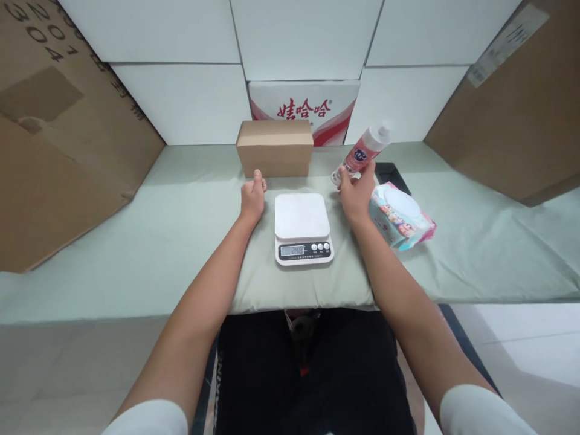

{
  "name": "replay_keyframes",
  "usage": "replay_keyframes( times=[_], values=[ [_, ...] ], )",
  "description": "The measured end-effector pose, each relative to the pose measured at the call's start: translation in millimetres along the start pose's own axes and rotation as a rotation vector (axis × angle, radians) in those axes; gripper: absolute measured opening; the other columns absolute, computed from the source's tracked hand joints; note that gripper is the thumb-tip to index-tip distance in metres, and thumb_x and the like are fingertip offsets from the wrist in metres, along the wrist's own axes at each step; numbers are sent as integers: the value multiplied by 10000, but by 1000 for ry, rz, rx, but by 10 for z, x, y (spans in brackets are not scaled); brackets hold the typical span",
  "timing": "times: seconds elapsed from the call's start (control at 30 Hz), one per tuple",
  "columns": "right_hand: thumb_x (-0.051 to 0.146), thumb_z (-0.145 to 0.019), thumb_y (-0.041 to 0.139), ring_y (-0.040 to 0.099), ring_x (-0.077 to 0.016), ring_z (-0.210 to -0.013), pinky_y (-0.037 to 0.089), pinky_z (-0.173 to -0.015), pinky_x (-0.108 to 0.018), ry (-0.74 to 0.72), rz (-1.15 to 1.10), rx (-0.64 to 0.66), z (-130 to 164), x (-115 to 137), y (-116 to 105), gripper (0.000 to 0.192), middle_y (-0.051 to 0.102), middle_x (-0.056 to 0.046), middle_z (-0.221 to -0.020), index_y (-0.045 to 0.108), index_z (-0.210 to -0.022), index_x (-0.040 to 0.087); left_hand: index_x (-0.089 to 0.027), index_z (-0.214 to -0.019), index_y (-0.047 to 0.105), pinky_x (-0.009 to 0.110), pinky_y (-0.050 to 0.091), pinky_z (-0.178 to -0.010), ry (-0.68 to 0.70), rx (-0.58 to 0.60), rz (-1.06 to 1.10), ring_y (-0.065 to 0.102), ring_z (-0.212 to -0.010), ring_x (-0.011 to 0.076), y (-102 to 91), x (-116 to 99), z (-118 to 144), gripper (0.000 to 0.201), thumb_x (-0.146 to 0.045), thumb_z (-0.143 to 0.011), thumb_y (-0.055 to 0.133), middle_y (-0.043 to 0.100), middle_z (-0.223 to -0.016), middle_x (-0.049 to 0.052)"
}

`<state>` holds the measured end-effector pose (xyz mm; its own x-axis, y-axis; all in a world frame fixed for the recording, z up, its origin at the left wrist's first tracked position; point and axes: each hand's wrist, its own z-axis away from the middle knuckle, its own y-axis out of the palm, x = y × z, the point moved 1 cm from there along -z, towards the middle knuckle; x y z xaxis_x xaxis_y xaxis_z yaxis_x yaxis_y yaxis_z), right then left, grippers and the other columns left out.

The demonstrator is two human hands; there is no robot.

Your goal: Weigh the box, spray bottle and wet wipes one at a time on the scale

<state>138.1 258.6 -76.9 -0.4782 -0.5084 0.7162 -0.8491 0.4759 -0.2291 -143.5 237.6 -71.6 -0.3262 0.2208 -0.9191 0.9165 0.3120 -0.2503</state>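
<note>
Right of the scale (302,225), right hand (356,194) fingers hold a tilted bottle (362,152); left hand (252,197) rests curled, empty, on the desk (136,229).

There is one white kitchen scale (302,226) at the centre. One small brown box (275,148) stands at 12 o'clock from it. One bottle (362,154) is at 1 o'clock and one pack of wet wipes (401,217) at 3 o'clock. Two hands are visible. Large brown cartons are probably two: one (54,133) at 10 o'clock, one (521,103) at 2 o'clock.
</note>
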Motion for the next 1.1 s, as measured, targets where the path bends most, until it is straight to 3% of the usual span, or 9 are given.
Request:
replay_keyframes(
  times=[0.1,0.23,0.37,0.53,0.63,0.73,0.83,0.93,1.1],
  values=[
    [602,-962,607,716,-308,-1015,586,-975,-551,92,51,-84,4,-102,48,580,670,-159,-1180,452,-1354,203,-242,-551,328,331,291,-593,10,-27,-7,336,-561,155,-4,1,4,692,-748,-1018,252,314,-549,-8],
    [526,-956,573,549,-330,-1406,406,-1234,-587,77,74,-47,33,-182,114,645,575,-208,-1461,404,-1480,191,-251,-642,371,314,381,-682,67,-153,-19,426,-643,172,-26,26,-4,620,-737,-1016,281,398,-628,-3],
    [488,-929,589,489,-354,-1473,348,-1268,-600,183,107,-58,16,-245,121,728,491,-240,-1578,371,-1542,161,-252,-789,465,337,460,-993,135,-319,-20,585,-964,210,-101,87,-63,478,-648,-1036,363,566,-898,48],
    [514,-894,659,469,-400,-1483,369,-1251,-625,132,149,-149,33,122,-24,943,432,-288,-1572,243,-1634,102,-222,-1151,566,423,252,-1322,107,-481,-28,462,-1466,247,-264,227,-257,302,-482,-1055,445,554,-1402,152],
    [539,-1000,528,627,-343,-1290,521,-1125,-581,-14,66,-138,35,427,-60,749,415,-219,-1582,270,-1633,231,-211,-1409,499,379,223,-1353,-3,-429,91,351,-1600,213,-330,344,-396,472,-524,-1058,454,438,-1631,166],
    [618,-1042,435,636,-304,-1274,554,-1096,-543,-43,-33,33,-94,464,164,643,452,-162,-1571,343,-1595,302,-262,-1574,383,358,219,-1360,-90,-267,241,274,-1654,183,-333,428,-482,627,-622,-1061,374,272,-1775,126],
    [732,-976,495,487,-318,-1486,463,-1213,-560,166,-117,174,-331,237,605,798,451,-157,-1597,322,-1605,272,-288,-1639,330,376,224,-1362,-128,-139,318,329,-1633,165,-298,437,-493,664,-633,-1072,300,345,-1754,112],
    [782,-896,565,446,-308,-1531,360,-1291,-578,392,-217,272,-520,13,1033,952,473,-168,-1608,295,-1610,214,-277,-1632,392,402,260,-1358,-163,-82,351,420,-1588,178,-259,421,-474,649,-605,-1083,288,461,-1691,101],
    [671,-885,624,471,-251,-1517,356,-1309,-515,389,-300,284,-595,2,1278,865,482,-136,-1638,348,-1568,217,-225,-1528,566,397,276,-1355,-73,-28,353,414,-1593,218,-240,422,-477,737,-723,-1022,372,479,-1675,106]
  ],
)
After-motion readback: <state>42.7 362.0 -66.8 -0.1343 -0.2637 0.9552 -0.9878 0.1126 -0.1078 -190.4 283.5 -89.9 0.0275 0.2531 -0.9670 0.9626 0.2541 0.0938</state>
